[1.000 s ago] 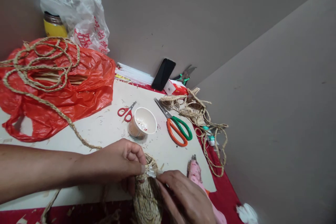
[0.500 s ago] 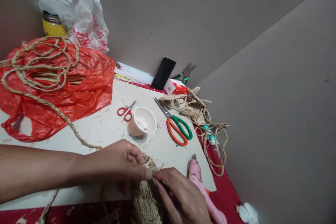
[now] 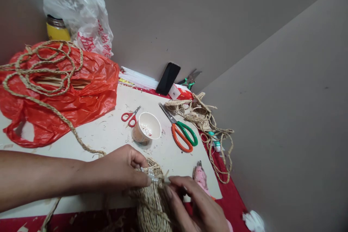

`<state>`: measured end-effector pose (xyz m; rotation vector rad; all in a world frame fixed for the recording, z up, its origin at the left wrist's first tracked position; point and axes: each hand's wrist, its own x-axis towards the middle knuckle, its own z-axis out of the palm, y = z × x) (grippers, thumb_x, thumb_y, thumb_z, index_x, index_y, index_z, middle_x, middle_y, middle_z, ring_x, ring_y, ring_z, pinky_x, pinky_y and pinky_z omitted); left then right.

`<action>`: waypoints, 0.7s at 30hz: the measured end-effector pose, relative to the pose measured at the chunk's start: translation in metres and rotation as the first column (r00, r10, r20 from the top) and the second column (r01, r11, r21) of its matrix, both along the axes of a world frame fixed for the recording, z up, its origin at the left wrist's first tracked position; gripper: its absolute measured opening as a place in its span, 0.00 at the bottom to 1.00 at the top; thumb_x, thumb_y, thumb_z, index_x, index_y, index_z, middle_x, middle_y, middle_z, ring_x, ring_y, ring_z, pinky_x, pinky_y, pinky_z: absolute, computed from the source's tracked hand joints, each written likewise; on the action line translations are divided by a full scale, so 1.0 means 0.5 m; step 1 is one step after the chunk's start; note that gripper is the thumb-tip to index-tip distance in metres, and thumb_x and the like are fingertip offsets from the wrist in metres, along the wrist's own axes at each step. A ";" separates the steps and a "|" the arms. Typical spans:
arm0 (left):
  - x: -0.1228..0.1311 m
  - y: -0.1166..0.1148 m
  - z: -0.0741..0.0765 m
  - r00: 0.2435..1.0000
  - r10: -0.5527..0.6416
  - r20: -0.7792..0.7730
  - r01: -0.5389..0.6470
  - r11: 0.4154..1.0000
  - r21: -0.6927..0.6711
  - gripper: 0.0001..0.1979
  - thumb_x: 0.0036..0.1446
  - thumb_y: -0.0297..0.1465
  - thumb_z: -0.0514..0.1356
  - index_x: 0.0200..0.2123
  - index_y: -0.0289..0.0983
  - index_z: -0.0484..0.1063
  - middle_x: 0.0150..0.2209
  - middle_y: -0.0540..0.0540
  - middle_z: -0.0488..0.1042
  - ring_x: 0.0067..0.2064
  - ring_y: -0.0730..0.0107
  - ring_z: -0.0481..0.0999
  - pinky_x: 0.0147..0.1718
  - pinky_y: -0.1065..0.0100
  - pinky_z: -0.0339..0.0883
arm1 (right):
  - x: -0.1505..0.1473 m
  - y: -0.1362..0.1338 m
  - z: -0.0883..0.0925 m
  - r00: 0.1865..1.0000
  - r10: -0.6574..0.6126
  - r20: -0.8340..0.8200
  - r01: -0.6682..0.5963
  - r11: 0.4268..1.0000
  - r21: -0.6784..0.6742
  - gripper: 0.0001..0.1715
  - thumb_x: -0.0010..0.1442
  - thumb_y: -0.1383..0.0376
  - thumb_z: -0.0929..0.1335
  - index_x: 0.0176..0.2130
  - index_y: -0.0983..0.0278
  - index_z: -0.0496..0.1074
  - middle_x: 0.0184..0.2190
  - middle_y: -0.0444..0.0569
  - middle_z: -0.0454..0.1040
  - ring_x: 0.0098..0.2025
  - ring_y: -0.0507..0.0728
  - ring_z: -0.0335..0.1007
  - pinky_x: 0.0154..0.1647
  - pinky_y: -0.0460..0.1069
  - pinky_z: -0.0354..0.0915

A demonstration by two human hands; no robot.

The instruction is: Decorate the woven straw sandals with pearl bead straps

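Note:
My left hand is closed on the top end of a long, rounded woven straw piece at the bottom middle. White pearl beads lie on the straw beside the left thumb. To the right of the piece is my right hand, its thumb and forefinger curled close together by the straw edge. Whatever sits between those fingertips is too small to make out. Just beyond the hands, a paper cup holds loose white beads.
Small red scissors lie left of the cup, and large orange-green scissors right of it. A pink glue gun lies by my right hand. Braided straw rope trails off a red plastic bag. A phone leans at the back.
My right hand has drawn back to the right, away from the left thumb, uncovering the pearl beads. My left hand keeps its hold on the woven straw piece.

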<state>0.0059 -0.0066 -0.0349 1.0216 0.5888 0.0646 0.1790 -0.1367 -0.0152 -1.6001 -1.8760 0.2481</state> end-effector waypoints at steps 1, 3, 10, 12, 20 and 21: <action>0.001 0.000 -0.001 1.000 0.007 -0.009 -0.007 1.000 -0.002 0.05 0.44 0.29 0.63 0.26 0.34 0.71 0.17 0.56 0.66 0.18 0.81 0.59 0.18 0.76 0.51 | 0.001 -0.003 0.002 1.000 0.006 0.000 -0.006 1.000 0.016 0.09 0.60 0.74 0.66 0.40 0.62 0.67 0.26 0.43 0.72 0.25 0.51 0.71 0.28 0.44 0.68; 0.002 -0.001 0.000 1.000 0.016 -0.016 -0.016 1.000 -0.001 0.06 0.43 0.30 0.63 0.25 0.35 0.70 0.16 0.57 0.64 0.18 0.81 0.58 0.18 0.76 0.51 | 0.001 -0.005 0.006 0.999 0.048 0.002 -0.048 0.998 0.034 0.10 0.58 0.76 0.67 0.39 0.62 0.68 0.27 0.44 0.73 0.27 0.51 0.72 0.29 0.44 0.69; 0.002 -0.003 0.017 1.000 -0.008 0.012 0.008 1.000 -0.023 0.03 0.41 0.27 0.62 0.23 0.34 0.70 0.17 0.56 0.65 0.19 0.82 0.59 0.20 0.76 0.51 | 0.004 0.006 0.006 0.970 0.217 0.109 -0.225 0.972 0.072 0.16 0.59 0.78 0.65 0.47 0.67 0.70 0.33 0.53 0.75 0.32 0.55 0.72 0.31 0.47 0.72; 0.002 -0.002 0.019 1.000 -0.010 0.013 0.010 0.999 -0.049 0.03 0.40 0.27 0.62 0.22 0.34 0.71 0.17 0.56 0.66 0.19 0.81 0.59 0.20 0.76 0.51 | 0.005 0.011 0.004 0.962 0.233 0.145 -0.247 0.965 0.086 0.16 0.59 0.78 0.65 0.47 0.68 0.69 0.33 0.54 0.75 0.33 0.55 0.71 0.31 0.49 0.72; -0.002 0.003 0.006 1.000 -0.031 0.002 0.031 0.998 -0.045 0.05 0.41 0.29 0.63 0.24 0.34 0.71 0.17 0.56 0.65 0.19 0.81 0.59 0.19 0.76 0.51 | -0.009 0.031 0.005 0.982 0.190 0.011 -0.190 0.982 -0.013 0.11 0.62 0.77 0.63 0.41 0.65 0.69 0.30 0.48 0.73 0.32 0.52 0.72 0.32 0.45 0.69; -0.002 0.003 0.006 0.999 -0.039 0.000 0.039 0.998 -0.042 0.05 0.42 0.29 0.63 0.24 0.34 0.71 0.17 0.56 0.65 0.19 0.81 0.59 0.19 0.75 0.51 | -0.009 0.030 0.004 0.986 0.165 -0.010 -0.165 0.986 -0.030 0.09 0.62 0.75 0.64 0.40 0.63 0.69 0.29 0.47 0.73 0.31 0.51 0.71 0.31 0.45 0.68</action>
